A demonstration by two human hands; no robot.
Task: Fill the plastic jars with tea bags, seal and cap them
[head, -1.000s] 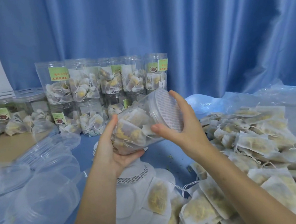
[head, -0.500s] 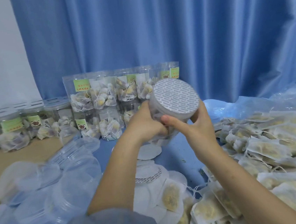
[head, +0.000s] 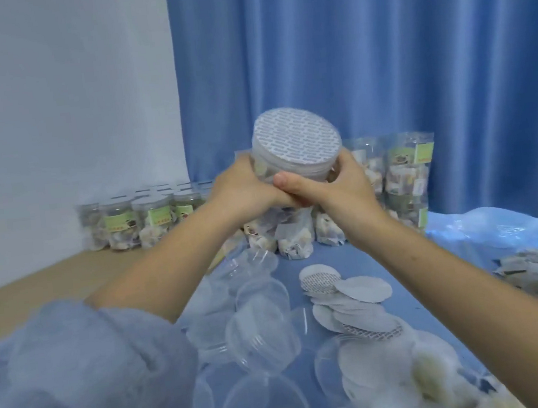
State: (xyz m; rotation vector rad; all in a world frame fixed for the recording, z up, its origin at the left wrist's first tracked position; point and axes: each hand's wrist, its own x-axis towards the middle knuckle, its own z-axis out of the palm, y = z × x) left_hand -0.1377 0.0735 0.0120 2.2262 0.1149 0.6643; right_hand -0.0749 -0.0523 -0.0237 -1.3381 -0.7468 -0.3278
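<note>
Jar (head: 293, 164) held in the air at centre, above the worktop (head: 349, 255); its long axis tilts, sealed mouth (head: 297, 137) facing up and toward the camera. Left hand (head: 246, 189) and right hand (head: 341, 183) both clamped round its body. Filled jars (head: 150, 223) stand far left.

Held jar (head: 292, 154): one; hands: two; filled jars (head: 150, 223), clear lids (head: 262, 340), seal discs (head: 363, 290), tea bags (head: 534, 279): many (too crowded to count).
</note>
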